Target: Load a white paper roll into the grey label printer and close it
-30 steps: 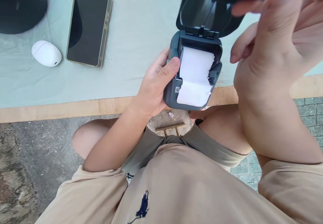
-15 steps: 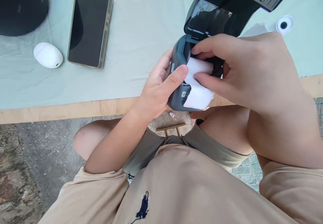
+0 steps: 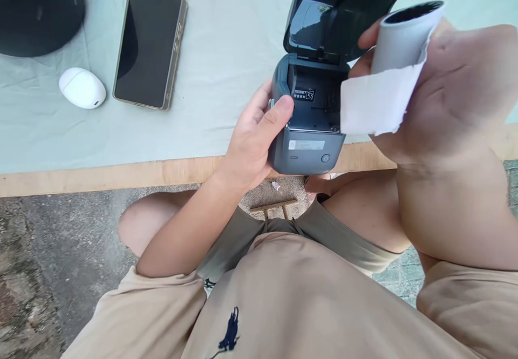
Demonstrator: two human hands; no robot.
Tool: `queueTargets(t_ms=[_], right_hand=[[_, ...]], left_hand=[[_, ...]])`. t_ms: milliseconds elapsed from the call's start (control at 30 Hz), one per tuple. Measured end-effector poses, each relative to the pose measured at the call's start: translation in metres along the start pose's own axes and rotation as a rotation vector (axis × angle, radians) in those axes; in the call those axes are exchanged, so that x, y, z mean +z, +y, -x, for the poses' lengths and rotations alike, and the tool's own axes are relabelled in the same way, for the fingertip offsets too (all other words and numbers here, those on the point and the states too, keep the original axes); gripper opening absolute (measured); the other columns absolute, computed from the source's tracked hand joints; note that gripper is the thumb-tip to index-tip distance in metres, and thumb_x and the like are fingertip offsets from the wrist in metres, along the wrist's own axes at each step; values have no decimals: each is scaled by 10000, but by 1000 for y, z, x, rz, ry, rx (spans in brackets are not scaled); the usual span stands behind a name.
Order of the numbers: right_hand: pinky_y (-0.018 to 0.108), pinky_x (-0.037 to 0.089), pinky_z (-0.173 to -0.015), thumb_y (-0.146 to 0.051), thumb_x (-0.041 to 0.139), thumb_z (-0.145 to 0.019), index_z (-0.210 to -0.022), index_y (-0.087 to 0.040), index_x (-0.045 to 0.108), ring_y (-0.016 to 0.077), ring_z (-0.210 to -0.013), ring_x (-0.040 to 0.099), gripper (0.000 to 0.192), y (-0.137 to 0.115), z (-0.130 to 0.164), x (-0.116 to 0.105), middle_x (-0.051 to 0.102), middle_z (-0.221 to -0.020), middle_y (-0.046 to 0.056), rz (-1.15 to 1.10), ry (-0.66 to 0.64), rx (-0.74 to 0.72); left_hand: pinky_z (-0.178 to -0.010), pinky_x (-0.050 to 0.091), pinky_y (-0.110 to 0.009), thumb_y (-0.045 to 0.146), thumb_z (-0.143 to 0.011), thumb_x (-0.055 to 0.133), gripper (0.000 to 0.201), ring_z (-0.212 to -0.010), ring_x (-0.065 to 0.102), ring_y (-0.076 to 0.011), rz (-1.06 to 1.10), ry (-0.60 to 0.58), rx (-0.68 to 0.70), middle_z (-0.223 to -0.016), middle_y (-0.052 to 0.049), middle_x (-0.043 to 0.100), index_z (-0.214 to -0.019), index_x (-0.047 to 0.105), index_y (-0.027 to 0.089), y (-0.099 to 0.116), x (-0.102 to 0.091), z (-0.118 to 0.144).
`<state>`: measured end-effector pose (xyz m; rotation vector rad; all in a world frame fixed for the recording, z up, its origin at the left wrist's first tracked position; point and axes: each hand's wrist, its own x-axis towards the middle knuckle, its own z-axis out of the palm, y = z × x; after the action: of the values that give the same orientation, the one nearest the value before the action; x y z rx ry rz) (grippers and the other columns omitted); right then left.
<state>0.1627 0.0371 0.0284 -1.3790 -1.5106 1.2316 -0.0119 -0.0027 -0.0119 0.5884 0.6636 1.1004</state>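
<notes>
Two bare hands at work, one item each. Partly out of frame: lid (image 3: 343, 13) of the small dark grey printer (image 3: 307, 127), its far edge cut by the top border; right hand (image 3: 457, 94), its outer side running past the right border; a black object (image 3: 38, 13) at top left, cropped and not identifiable. Small print on the label inside the printer is too fine to read.

Paper roll (image 3: 399, 40): white, held up in the right hand, to the right of and above the open printer, clear of its body. Fingers (image 3: 366, 38) closed about the roll from behind; only their tips show at its left side, the rest hidden by the paper. Loose torn-edged tail hangs from the roll across the palm, overlapping the printer's right edge in view.

Printer: held in the left hand (image 3: 253, 143) above the near edge of the bench (image 3: 101, 173); thumb lies on the upper left corner, the remaining fingers wrapped under and behind, out of sight. Lid stands raised at the back. Paper compartment: dark, holding only its label and fittings.

Bench surface, pale green cloth: black phone (image 3: 149, 46), face up, and a white oval case (image 3: 82, 87) just left of it.
</notes>
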Motion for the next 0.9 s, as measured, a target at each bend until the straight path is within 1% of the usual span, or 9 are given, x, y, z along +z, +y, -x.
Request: queueTargets(t_ms=[133,233,333,433,567,633,700,800,900], right_hand=[[221,236,-342,-513,716,-680,-868,-224,511,57,-532,434,400,-1,7,5,380,-678,1,-239,38,-50],[201,308,-377,-518,661,-751,-919,-241,441,60,-601,489,392,3,12,6,417,-745,6,-193,89,-127],[234,394,-411,-577,610,-777,-962,-252,421,99,-642,551,419,13,11,4,471,-800,10,-151,33,-193],[282,455,-521,-628,590,-769,-978,-252,456,139,-729,590,450,25,7,0,517,-842,25,-1,80,-283],[285,458,-698,-580,597,-793,-1010,-256,514,126,-858,563,399,36,4,-4,579,-990,41,433,198,-376],[287,458,-718,-488,630,-793,-1092,-270,497,129,-878,566,393,40,2,-5,603,-1032,32,615,144,-293],[295,467,-705,-428,678,-755,-1163,-273,472,118,-784,554,483,42,0,-5,620,-993,27,744,95,-153],[300,497,-730,-401,737,-698,-1253,-262,413,96,-737,545,658,41,1,-8,628,-1056,39,769,56,-75],[283,517,-811,-470,739,-700,-1334,-263,349,121,-943,593,772,33,11,-19,558,-1254,78,661,87,-227]], left_hand=[[-956,551,-355,240,-965,436,192,-1187,615,-222,25,15,20,-1073,-21,665,-1124,540,209,0,-1,0],[-969,536,-361,324,-962,440,243,-1181,608,-249,64,20,40,-1014,-50,689,-1081,589,173,-2,-3,-1],[-960,533,-371,360,-959,417,281,-1181,599,-260,100,25,60,-997,-63,709,-1062,610,183,0,-5,-2],[-957,530,-391,356,-949,436,224,-1188,597,-257,115,37,120,-998,-35,721,-998,606,218,6,-6,-3],[-1028,471,-399,404,-948,458,242,-1265,542,-261,42,85,159,-1049,-7,715,-899,620,232,16,-8,-5],[-1013,474,-395,408,-945,460,250,-1281,530,-269,-13,104,156,-1102,-8,702,-903,639,240,18,-10,-7],[-957,508,-383,432,-930,468,255,-1256,551,-271,-44,124,163,-1120,-15,698,-933,648,253,18,-12,-9],[-905,531,-353,461,-907,474,262,-1207,584,-256,-81,141,145,-1127,-12,698,-1005,641,285,13,-15,-11],[-924,520,-355,465,-886,490,280,-1182,597,-255,-99,173,140,-1140,-15,695,-1059,625,291,9,-16,-11]])
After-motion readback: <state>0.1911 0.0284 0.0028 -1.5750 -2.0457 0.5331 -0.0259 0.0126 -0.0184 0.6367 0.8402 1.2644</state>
